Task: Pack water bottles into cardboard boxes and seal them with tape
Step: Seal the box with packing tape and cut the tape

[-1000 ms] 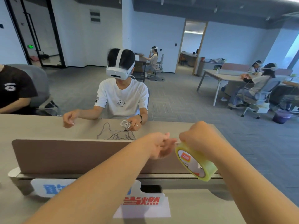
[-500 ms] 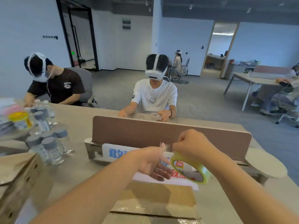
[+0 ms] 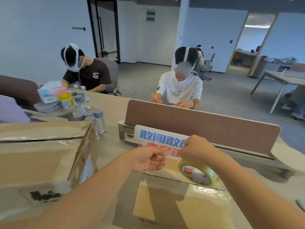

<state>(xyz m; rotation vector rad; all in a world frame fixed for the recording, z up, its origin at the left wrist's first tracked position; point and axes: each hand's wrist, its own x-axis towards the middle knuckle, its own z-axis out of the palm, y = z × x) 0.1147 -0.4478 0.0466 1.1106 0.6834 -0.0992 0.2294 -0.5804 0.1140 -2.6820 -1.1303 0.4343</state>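
Head view looks down over two bare arms held out above a table (image 3: 113, 111). Left hand (image 3: 146, 160) has its grip pinched on the loose end of clear tape, with thumb and fingers pressed together. Right hand (image 3: 196, 150) is closed around the top of the roll of tape (image 3: 197, 174), which hangs just under it. The roll is yellow-green with a white and orange middle. Both hands are close together, above the far edge of a flat cardboard box (image 3: 181, 205) that lies right below them. Its top is shiny with tape.

A bigger cardboard box (image 3: 44, 156) stands on the left, closed, with tape on its top too. Behind it is a bunch of water bottles (image 3: 99, 121) with grey caps, standing upright on the table. Farther back on the left are a yellow jar (image 3: 66, 100) and some pink and blue packs.

A brown divider board (image 3: 206, 126) stands across the table past the hands. A white sign (image 3: 158, 138) with blue and red letters leans in front of it, partly hidden by the hands.

Two people sit on the other side, both with white headsets. One wears a dark shirt (image 3: 92, 76) and one a white shirt (image 3: 179, 88). The room is a big office with a grey floor, pale walls, a dark door and more desks far off on the right.
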